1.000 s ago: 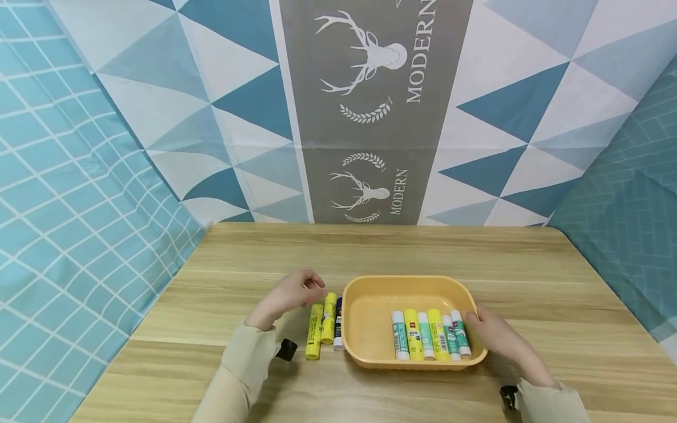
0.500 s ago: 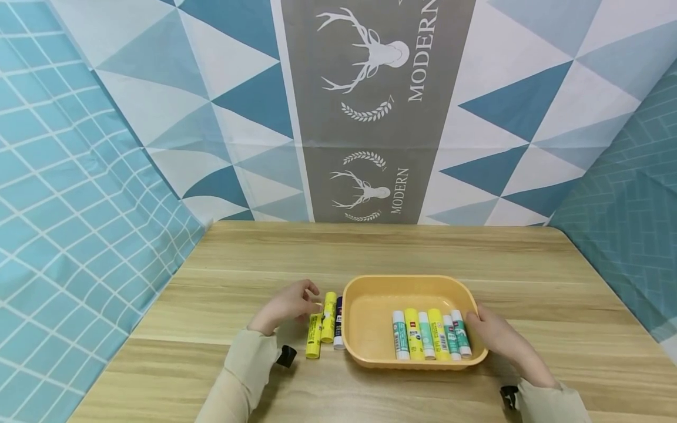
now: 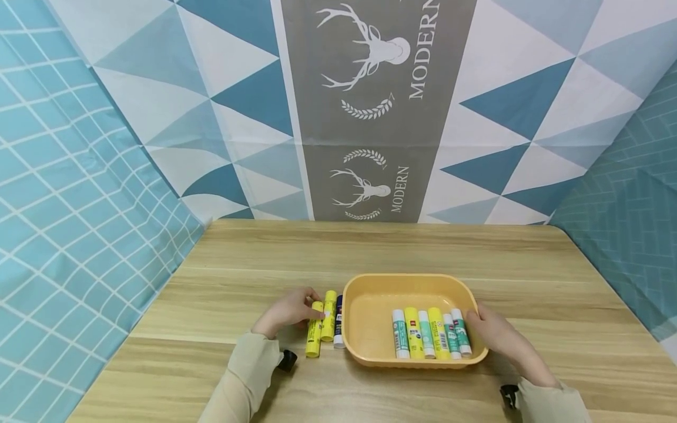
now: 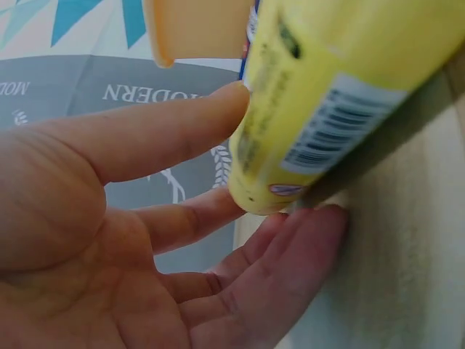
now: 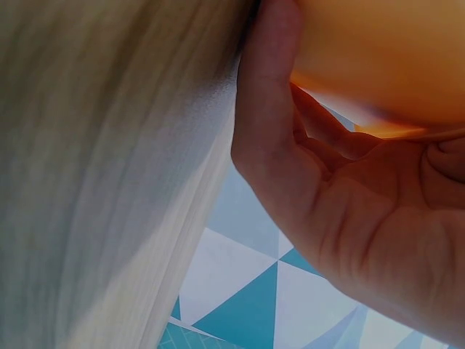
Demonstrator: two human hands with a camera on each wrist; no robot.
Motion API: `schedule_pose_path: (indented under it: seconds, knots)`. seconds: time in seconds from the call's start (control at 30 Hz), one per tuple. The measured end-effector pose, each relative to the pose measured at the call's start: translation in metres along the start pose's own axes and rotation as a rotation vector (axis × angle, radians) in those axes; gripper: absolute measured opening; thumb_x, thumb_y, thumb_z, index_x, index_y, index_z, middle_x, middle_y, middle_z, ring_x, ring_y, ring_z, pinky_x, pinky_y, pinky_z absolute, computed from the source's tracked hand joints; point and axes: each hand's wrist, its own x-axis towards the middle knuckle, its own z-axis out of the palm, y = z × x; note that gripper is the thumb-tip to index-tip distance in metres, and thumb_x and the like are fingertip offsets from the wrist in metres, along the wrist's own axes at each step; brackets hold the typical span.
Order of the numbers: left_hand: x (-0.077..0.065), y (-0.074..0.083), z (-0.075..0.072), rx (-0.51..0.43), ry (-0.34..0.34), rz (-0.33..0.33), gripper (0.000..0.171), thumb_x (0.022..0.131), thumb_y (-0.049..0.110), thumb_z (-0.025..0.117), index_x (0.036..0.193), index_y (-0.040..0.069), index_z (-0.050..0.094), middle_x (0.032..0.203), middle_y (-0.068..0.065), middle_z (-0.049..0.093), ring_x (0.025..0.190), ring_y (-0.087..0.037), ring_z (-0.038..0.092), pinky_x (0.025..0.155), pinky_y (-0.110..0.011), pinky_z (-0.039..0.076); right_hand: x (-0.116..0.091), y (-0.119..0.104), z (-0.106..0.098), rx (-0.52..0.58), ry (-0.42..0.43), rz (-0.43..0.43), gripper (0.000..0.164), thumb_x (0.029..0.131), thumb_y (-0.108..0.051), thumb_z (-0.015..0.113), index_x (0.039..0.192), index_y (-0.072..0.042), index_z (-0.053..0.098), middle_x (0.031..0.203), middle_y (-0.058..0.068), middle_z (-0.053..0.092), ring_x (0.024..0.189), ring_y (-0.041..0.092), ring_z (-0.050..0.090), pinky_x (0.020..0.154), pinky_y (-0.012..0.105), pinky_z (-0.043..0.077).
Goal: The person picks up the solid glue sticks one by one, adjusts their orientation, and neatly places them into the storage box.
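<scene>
My left hand (image 3: 290, 308) is at the far end of the outermost yellow glue stick (image 3: 314, 339), which lies on the table left of the tray. In the left wrist view, the thumb and index finger pinch the end of that yellow glue stick (image 4: 320, 94), while the other fingers reach beneath it. Beside it lie a second yellow glue stick (image 3: 328, 320) and a dark blue one with a white end (image 3: 338, 338). My right hand (image 3: 499, 335) grips the right rim of the orange tray (image 3: 365, 311), its fingers under the wall in the right wrist view.
Inside the tray, several yellow and green-and-white glue sticks (image 3: 414, 335) lie in a row on the right side. The wooden table (image 3: 370, 247) ends at a patterned cloth wall (image 3: 365, 117) behind. Blue checked cloth (image 3: 79, 235) hangs along the left.
The left hand has come down to the leftmost yellow glue stick, its thumb now lying over the far end. The right hand and tray have stayed put.
</scene>
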Motion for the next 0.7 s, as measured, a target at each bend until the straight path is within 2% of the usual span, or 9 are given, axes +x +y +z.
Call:
schedule_pose_path:
  seconds: [0.17, 0.4, 0.7]
  knots:
    - [0.0008, -0.0009, 0.0018, 0.008, 0.020, 0.002, 0.033, 0.077, 0.016, 0.071, 0.104, 0.004, 0.057, 0.088, -0.008, 0.056, 0.068, -0.018, 0.055, 0.059, -0.030, 0.049, -0.0012, -0.0011, -0.0003, -0.004, 0.005, 0.001, 0.043, 0.097, -0.023, 0.027, 0.121, 0.012, 0.035, 0.092, 0.014, 0.057, 0.073, 0.015, 0.056, 0.057, 0.030, 0.047]
    - [0.0020, -0.0025, 0.0029, -0.018, 0.009, 0.006, 0.033, 0.077, 0.013, 0.069, 0.106, 0.003, 0.056, 0.093, -0.010, 0.057, 0.069, -0.017, 0.057, 0.060, -0.031, 0.051, -0.0007, -0.0008, -0.0001, -0.012, 0.013, -0.004, 0.043, 0.098, -0.024, 0.027, 0.121, 0.011, 0.036, 0.091, 0.014, 0.056, 0.073, 0.015, 0.055, 0.057, 0.029, 0.047]
    - [0.0012, -0.0037, 0.0025, -0.017, 0.016, 0.010, 0.026, 0.074, 0.006, 0.063, 0.099, 0.004, 0.056, 0.086, -0.008, 0.055, 0.064, -0.017, 0.052, 0.056, -0.028, 0.046, 0.0011, 0.0013, 0.0000, -0.008, 0.002, 0.000, 0.045, 0.098, -0.024, 0.027, 0.124, 0.011, 0.034, 0.093, 0.014, 0.056, 0.076, 0.016, 0.055, 0.059, 0.029, 0.047]
